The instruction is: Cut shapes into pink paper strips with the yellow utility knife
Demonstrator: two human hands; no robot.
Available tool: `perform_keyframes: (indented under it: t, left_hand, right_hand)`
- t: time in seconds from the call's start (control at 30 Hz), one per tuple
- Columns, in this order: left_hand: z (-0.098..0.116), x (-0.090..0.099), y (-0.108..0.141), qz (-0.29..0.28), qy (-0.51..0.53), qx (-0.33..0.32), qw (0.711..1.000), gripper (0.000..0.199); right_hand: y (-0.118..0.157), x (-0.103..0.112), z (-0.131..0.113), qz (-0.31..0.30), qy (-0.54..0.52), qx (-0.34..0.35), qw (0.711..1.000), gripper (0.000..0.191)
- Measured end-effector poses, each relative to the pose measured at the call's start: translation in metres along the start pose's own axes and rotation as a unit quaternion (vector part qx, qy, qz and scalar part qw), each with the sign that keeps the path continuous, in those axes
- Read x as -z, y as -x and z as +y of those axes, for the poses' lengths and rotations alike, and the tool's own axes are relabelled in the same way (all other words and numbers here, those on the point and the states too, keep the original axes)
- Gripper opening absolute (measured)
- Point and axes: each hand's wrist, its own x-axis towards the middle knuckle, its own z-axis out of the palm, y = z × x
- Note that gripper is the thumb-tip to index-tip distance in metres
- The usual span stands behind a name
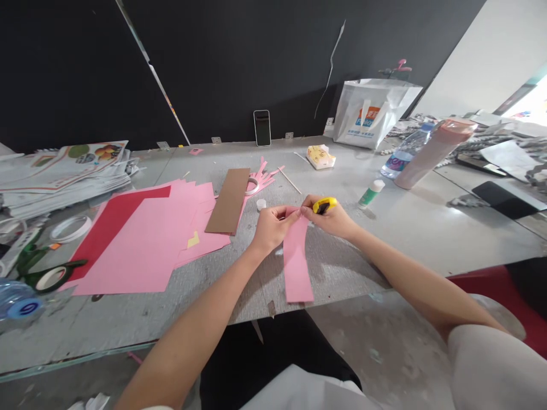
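A strip of pink paper [297,267] hangs down over the grey table, its lower end near the front edge. My left hand [273,229] is closed on its upper end, thumb and fingers pinching it. My right hand [333,219] meets the left at the same end, its thumb and fingertips closed on the paper. A yellow-and-black tool handle [325,205] is tucked in my right hand; its working end is hidden, so its kind is unclear. A small white cap [261,204] lies just beyond my left hand, and a green-and-white glue stick [371,193] stands to the right.
Pink sheets [132,245], a red sheet [123,219] and a brown card [228,199] lie to the left. Dark-handled scissors [32,262] and tape rolls sit farther left. A phone [262,128], white bag [367,114] and bottle [408,151] stand toward the back.
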Motion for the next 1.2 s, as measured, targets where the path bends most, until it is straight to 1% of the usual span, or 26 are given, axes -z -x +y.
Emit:
perform_keyframes:
  t: [0.17, 0.43, 0.57, 0.73, 0.87, 0.93, 1.1, 1.2]
  left_hand:
    - [0.003, 0.001, -0.001, -0.015, 0.016, 0.007, 1.0, 0.035]
    - [0.006, 0.003, 0.0, -0.037, 0.018, 0.01, 0.999, 0.037]
    - [0.006, 0.005, 0.0, -0.05, 0.025, 0.012, 0.998, 0.036]
    - [0.006, 0.006, 0.001, -0.073, 0.041, 0.029, 0.996, 0.037]
    - [0.007, 0.005, 0.0, -0.079, 0.035, 0.031, 0.996, 0.039]
    - [0.007, 0.004, 0.001, -0.083, 0.027, 0.034, 0.996, 0.041]
    - [0.006, 0.004, 0.002, -0.098, -0.002, 0.042, 0.994, 0.05]
    - [0.007, 0.005, 0.002, -0.113, -0.016, 0.05, 0.992, 0.053]
  right_hand:
    - [-0.002, 0.001, -0.001, -0.016, -0.003, -0.007, 1.0, 0.03]
    - [-0.004, 0.001, 0.001, -0.032, -0.031, -0.007, 0.999, 0.035]
    - [-0.004, 0.002, 0.002, -0.048, -0.047, -0.024, 0.997, 0.037]
    - [-0.004, 0.003, 0.004, -0.059, -0.089, -0.046, 0.993, 0.038]
    - [-0.004, 0.005, 0.002, -0.069, -0.106, -0.067, 0.99, 0.042]
    - [-0.004, 0.006, -0.001, -0.071, -0.088, -0.056, 0.992, 0.043]
    - [-0.004, 0.01, -0.009, -0.07, -0.004, 0.014, 0.997, 0.038]
    - [-0.003, 0.013, -0.009, -0.093, 0.013, 0.021, 0.995, 0.037]
